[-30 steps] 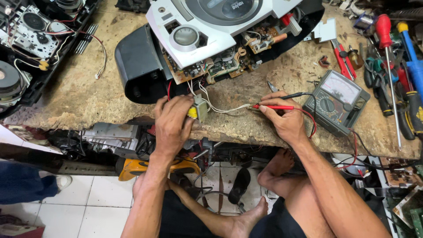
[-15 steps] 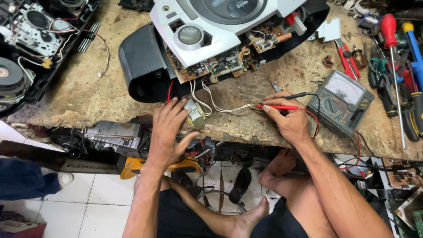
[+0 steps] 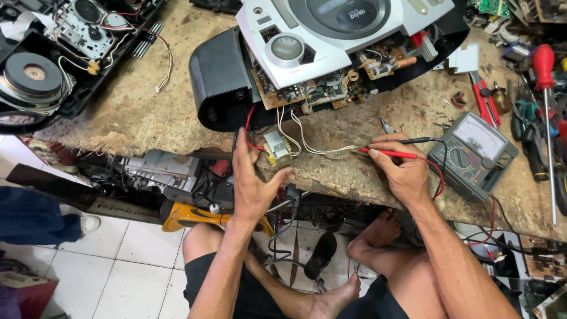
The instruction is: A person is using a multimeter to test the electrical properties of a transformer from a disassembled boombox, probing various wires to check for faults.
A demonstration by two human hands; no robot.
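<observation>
Probing step. My right hand (image 3: 407, 174) is closed in a pinch grip on the red probe (image 3: 387, 154), with the black probe (image 3: 413, 140) tucked along the same fingers. Both tips point left at the bundle of white wires (image 3: 313, 145) running from the opened stereo (image 3: 331, 53) down to the small transformer (image 3: 276, 147) near the bench (image 3: 147, 112) edge.

My left hand (image 3: 254, 183) is released, fingers spread, holding nothing. It hovers just beside the transformer, thumb close under it; I can't tell whether it's touching.

The meter (image 3: 472, 155) sits just right of my right hand, leads running to it, dial face up.

Read of it: I'm checking the transformer leads, tips at the wire ends but contact is too small to confirm.

Next move, as I judge it:
- left hand steadies the transformer or spreads the white wires so the tips land on separate leads
- keep the two tips from bridging
- eyes on the meter needle

Risk: the transformer is close to the bench edge, a tug on the wires could drop it.
</observation>
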